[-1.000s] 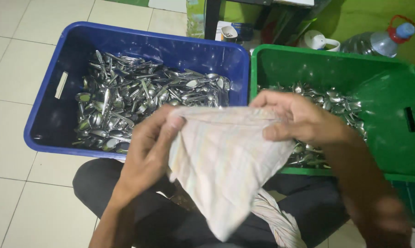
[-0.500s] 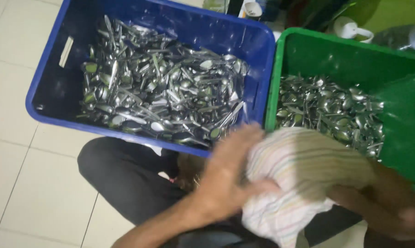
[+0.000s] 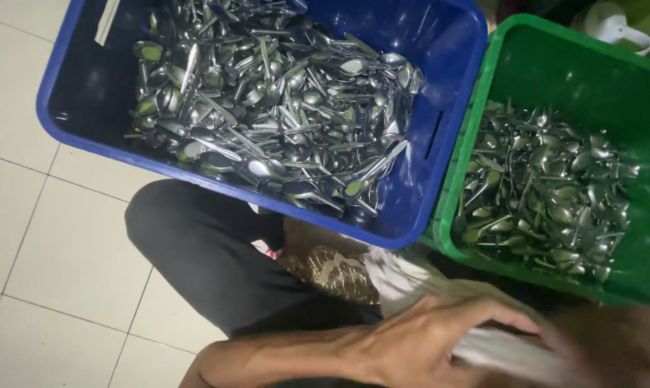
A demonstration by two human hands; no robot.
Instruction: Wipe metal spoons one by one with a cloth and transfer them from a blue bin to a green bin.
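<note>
Pressing on a pale cloth (image 3: 411,276) at the frame's bottom, the left hand (image 3: 426,341) lies fingers spread (right hand blurred, grip unclear), below blue crate (image 3: 440,144) of spoons (image 3: 275,100).

The person's left hand (image 3: 429,341) lies low in the head view, palm down, with the fingers (image 3: 501,320) stretched out toward the right and slightly spread. The thumb side faces the bottom edge. Its forearm runs leftward from the wrist along the lower edge, bare, bent at the elbow near the bottom. The right hand (image 3: 612,345) shows only as a dark motion-blurred mass at the lower right corner, so its finger pose cannot be made out. The two hands sit close together, the left fingertips reaching toward the blurred right one.
</note>
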